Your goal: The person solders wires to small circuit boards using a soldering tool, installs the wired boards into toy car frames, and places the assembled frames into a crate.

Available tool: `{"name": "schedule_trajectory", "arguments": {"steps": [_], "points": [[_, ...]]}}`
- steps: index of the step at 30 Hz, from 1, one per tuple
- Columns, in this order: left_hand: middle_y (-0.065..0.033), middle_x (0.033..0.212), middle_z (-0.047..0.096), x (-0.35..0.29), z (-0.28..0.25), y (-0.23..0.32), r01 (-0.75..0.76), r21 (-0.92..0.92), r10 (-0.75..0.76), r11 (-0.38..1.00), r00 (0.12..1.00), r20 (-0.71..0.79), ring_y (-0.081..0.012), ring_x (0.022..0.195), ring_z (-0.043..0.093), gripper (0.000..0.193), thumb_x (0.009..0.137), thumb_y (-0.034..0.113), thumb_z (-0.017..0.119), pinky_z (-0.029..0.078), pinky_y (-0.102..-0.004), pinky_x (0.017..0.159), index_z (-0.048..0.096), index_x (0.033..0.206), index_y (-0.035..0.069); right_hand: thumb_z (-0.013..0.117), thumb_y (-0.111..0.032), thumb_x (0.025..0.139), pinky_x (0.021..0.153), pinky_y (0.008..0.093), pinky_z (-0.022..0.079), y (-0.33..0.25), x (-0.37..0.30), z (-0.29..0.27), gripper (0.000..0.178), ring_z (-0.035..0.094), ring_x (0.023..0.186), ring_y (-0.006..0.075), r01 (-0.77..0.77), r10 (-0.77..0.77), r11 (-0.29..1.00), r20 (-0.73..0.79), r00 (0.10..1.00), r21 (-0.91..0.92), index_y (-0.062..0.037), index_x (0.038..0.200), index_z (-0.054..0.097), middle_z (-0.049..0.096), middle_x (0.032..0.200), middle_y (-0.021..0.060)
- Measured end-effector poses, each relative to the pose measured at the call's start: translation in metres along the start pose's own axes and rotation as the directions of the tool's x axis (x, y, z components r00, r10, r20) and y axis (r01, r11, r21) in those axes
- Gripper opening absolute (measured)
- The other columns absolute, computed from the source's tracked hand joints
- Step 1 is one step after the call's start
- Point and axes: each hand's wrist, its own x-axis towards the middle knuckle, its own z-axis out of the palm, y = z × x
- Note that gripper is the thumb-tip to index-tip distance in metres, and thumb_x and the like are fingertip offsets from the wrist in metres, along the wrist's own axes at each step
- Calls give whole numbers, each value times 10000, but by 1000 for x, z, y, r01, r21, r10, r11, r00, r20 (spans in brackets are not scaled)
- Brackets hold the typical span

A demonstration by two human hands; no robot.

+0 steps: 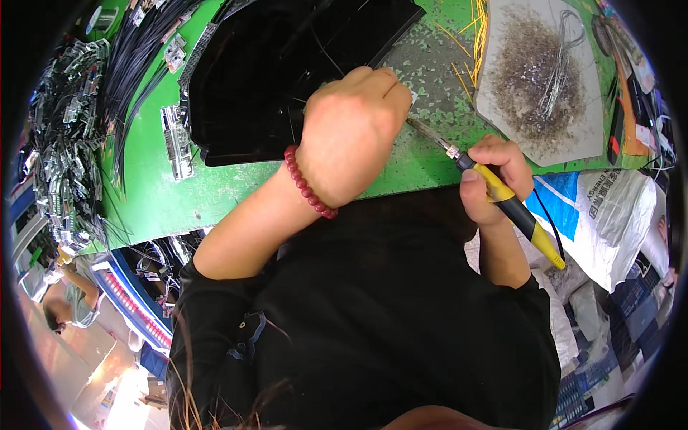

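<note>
My right hand (498, 179) grips a yellow and black soldering iron (505, 197), its metal tip slanting up and left toward my other hand. My left hand (355, 129), with a dark red bead bracelet (307, 188) at its wrist, is closed over the table's front edge. Its back faces up and hides most of the fingers, so what they hold cannot be made out. A thin dark line runs toward its knuckles. Just beyond and left of it lies a large glossy black tray or panel (244, 86).
On the green table (215, 197) lie bundled black wires (140, 64), silvery parts (175, 143), and a pile of metallic pieces (75, 136) at the far left. Yellow wires (464, 72) lie beside a stained grey board (580, 132) bearing coiled thin wire (559, 72). A white sack (616, 215) sits below right.
</note>
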Motion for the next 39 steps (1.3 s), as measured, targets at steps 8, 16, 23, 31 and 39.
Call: {"name": "schedule_trajectory", "arguments": {"steps": [8,16,23,31,39], "points": [[-64,809,610,0,-2,-1,-28,-1,28,1000,999,-26,-255,749,609,82,731,-4,652,505,-342,626,606,781,42,674,-120,807,559,252,357,4,-8,-2,228,449,621,111,-10,33,975,-97,995,224,3,939,536,553,763,78],[-84,825,613,0,-5,1,-8,5,8,1000,1000,-1,-277,787,614,70,739,0,654,512,-366,653,609,784,32,705,-150,876,765,264,490,-3,-1,17,428,628,828,142,-111,139,981,-174,975,161,26,1212,508,647,917,114],[-136,815,606,7,-17,-4,13,-171,-8,985,999,31,-334,785,609,66,736,0,655,504,-396,675,605,781,1,687,-30,822,516,258,452,-16,27,7,326,569,548,133,1,12,992,110,994,-123,-80,1138,628,620,742,48],[-175,852,623,-4,-72,12,20,-442,-52,897,997,-60,-355,831,617,81,759,30,653,503,-400,734,627,820,-17,741,52,635,530,352,436,-43,63,31,463,588,598,246,564,-514,766,235,825,-309,-116,1037,586,609,720,28],[-98,1016,600,-55,-66,20,21,115,31,993,902,-431,-284,880,619,297,725,55,685,509,-373,760,635,1017,42,681,44,821,661,263,529,-96,56,77,366,654,736,126,-10,9,985,2,1000,173,-26,1130,497,667,782,82]]}}
